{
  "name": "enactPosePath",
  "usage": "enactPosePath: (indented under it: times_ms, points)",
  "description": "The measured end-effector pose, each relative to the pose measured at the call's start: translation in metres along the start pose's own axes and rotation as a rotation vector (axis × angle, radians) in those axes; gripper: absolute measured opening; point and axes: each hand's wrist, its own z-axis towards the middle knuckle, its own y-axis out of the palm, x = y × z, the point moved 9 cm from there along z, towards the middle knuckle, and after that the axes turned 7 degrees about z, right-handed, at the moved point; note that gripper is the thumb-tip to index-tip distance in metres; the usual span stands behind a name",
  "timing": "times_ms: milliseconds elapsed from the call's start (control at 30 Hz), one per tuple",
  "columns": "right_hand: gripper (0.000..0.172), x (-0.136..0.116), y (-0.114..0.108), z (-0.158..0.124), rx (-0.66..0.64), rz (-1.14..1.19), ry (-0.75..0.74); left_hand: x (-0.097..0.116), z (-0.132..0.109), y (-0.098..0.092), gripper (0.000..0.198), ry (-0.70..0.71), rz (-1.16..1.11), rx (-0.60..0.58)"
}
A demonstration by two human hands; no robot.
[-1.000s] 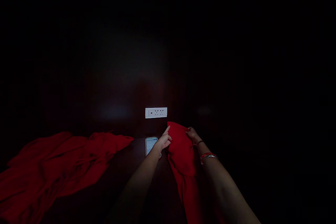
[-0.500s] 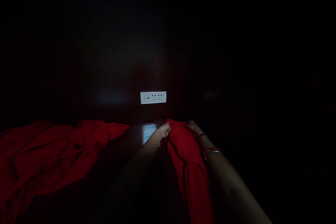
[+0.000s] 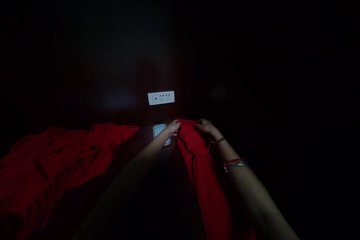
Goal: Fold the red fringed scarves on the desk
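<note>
A long piece of red cloth [image 3: 199,157] runs from near the wall down toward me, with folds along its length. My left hand [image 3: 173,127] pinches its far left corner, and my right hand [image 3: 205,125] grips the far right corner, so the top edge lies between them. Bracelets circle my right wrist and forearm. Just left of and partly behind my left hand and forearm, a phone [image 3: 159,129] lies with its screen lit. What kind of garment or fabric the cloth is, I cannot tell in the dark.
Crumpled red fabric with fringe-like strands [image 3: 75,153] spreads over the dark surface on the left. A white socket panel [image 3: 161,98] is fixed to the dark wall ahead. Most of the surroundings are too dark to make out.
The view has shifted slightly, so the socket panel and phone sit a little higher in it. Both hands still hold the cloth's far edge, and more of my right hand shows.
</note>
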Motion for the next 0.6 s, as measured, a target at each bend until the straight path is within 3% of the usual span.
enactPosePath:
  times_ms: [167, 333, 467, 600]
  points:
    - [0.06, 0.006, 0.013, -0.081, -0.011, -0.155, 0.011, -0.015, -0.026, 0.016, 0.036, 0.01, 0.125, 0.005]
    - [0.068, 0.049, 0.022, -0.161, 0.035, -0.197, 0.136, -0.022, -0.03, 0.027, 0.024, -0.013, 0.093, 0.024]
    - [0.058, 0.081, 0.024, -0.188, 0.11, -0.192, 0.15, -0.025, -0.033, 0.027, 0.026, -0.052, 0.0, 0.008]
    - [0.024, 0.092, 0.021, -0.186, 0.152, -0.239, 0.123, -0.026, -0.037, 0.025, 0.028, -0.071, -0.078, -0.02]
